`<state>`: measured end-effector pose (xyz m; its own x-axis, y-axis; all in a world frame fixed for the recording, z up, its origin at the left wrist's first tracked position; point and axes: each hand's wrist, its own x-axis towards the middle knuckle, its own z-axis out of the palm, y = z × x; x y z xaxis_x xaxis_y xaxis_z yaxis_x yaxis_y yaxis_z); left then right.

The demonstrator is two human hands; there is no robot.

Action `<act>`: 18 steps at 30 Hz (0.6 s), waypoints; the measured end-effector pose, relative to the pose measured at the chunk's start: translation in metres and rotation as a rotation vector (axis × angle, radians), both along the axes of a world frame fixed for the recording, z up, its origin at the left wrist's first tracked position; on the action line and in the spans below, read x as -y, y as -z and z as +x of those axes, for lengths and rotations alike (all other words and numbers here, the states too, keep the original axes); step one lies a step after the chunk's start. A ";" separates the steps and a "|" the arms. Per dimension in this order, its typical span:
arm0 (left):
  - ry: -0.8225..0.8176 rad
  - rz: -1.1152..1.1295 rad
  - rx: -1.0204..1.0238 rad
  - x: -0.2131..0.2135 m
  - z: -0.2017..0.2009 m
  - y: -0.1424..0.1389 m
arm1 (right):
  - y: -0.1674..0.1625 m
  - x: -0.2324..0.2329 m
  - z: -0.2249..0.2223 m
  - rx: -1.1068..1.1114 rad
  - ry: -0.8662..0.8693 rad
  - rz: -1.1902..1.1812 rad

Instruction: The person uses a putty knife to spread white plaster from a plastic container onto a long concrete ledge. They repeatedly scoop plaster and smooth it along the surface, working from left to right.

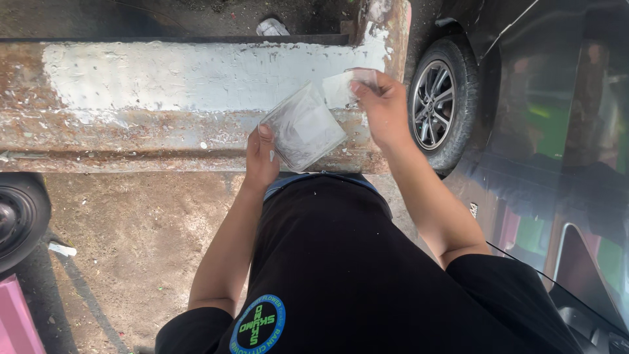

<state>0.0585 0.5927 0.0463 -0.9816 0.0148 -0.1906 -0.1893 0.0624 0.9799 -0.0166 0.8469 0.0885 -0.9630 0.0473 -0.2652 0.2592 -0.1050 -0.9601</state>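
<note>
Pinched tight in the right hand [385, 108], a small white paper piece [339, 88] sits at two o'clock from the clear bag [303, 126] the left hand [261, 157] grips.

A clear plastic bag [303, 126] with a whitish sheen; a white paper scrap [341, 88]; a rust-brown beam [164, 98] patched with flaking white paint; a black shirt [341, 275] bearing a blue-ringed green emblem; a black car [524, 98] with a silver-spoked wheel [434, 105]; a pink corner [16, 321]
</note>
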 end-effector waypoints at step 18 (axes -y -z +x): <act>-0.096 0.900 0.417 0.034 -0.009 -0.034 | -0.009 0.041 0.051 -0.648 -0.284 0.341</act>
